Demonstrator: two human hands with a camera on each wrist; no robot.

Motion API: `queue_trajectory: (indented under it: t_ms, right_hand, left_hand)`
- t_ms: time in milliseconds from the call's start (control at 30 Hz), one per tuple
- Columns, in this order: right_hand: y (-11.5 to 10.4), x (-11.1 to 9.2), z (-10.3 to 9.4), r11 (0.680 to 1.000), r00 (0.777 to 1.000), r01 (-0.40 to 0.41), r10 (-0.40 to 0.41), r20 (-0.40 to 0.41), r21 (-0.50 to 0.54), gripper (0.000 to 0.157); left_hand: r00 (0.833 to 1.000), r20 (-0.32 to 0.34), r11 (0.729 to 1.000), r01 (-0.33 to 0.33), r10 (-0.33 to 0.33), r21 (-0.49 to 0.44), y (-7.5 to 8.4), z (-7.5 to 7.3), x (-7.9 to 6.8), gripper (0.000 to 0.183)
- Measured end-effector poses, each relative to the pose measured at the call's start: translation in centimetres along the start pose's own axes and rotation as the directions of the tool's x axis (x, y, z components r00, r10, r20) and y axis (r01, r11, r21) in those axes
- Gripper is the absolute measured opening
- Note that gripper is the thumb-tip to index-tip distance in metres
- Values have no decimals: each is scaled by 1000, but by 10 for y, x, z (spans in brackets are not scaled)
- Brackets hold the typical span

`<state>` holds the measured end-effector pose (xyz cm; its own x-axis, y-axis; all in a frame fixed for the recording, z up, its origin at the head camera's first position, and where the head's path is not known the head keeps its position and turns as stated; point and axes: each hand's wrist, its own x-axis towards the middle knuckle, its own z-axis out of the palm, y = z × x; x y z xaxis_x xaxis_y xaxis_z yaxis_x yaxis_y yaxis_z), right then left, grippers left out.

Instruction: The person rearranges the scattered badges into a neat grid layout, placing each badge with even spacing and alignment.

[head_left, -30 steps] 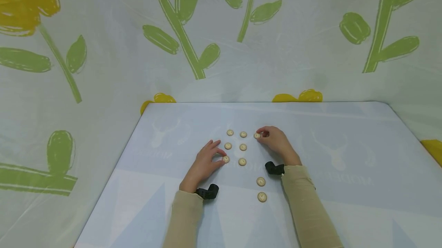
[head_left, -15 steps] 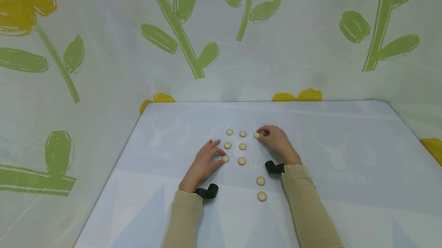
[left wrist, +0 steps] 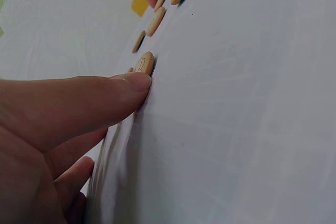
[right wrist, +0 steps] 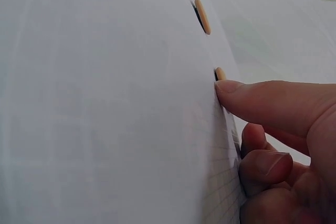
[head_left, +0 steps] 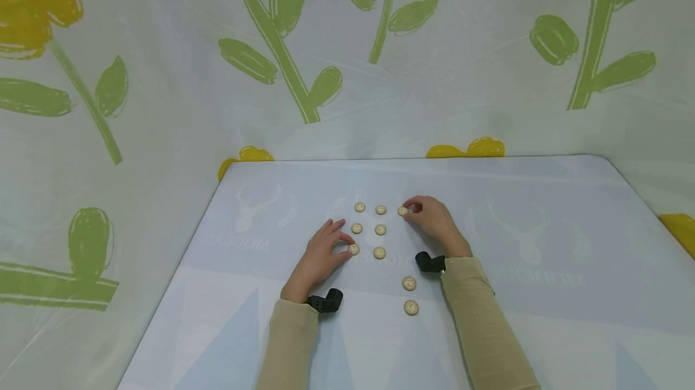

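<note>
Several round beige wooden discs with dark marks lie flat in loose rows on the table. My left hand [head_left: 319,257] pinches the near-left disc [head_left: 353,249] between thumb and index finger; its other fingers spread away. In the left wrist view, that disc [left wrist: 144,62] shows dark lines on its face beside the thumb tip. At the far right of the rows, my right hand [head_left: 432,221] holds another disc [head_left: 403,211] by its edge, thumb and index finger on it. The right wrist view shows only a sliver of this disc [right wrist: 220,73] above the thumb.
Between the hands lie a middle column of discs [head_left: 380,230] and two more on the left. Nearer me, two discs [head_left: 409,283] lie left of the right forearm. The pale patterned table [head_left: 206,317] meets a flower-printed backdrop [head_left: 179,106] at its far edge.
The head view has drifted very slightly. Both hands and all discs keep their places on the table.
</note>
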<state>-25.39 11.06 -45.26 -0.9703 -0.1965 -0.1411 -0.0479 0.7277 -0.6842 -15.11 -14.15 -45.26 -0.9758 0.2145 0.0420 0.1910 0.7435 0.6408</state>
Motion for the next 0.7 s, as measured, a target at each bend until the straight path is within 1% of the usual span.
queue_trajectory:
  t_ms: [233, 367, 567, 700]
  right_hand:
    - [0, 0, 0, 1000, 1000, 3, -3, 3, -12, 24]
    - [0, 1, -1, 1000, 1000, -2, 2, 7, 0, 25]
    - [5, 1, -5, 998, 1000, 4, -5, 22, 55, 32]
    - [7, -4, -10, 996, 999, 19, -22, 40, 91, 33]
  left_hand:
    - [1000, 1, 1000, -1, 1, 2, 0, 0, 0, 13]
    - [1000, -1, 1000, -3, 3, -2, 1, -1, 1, 13]
    - [1000, -8, 1000, -18, 18, -6, 0, -2, 0, 12]
    - [1000, 0, 1000, -18, 18, -3, -2, -1, 0, 12]
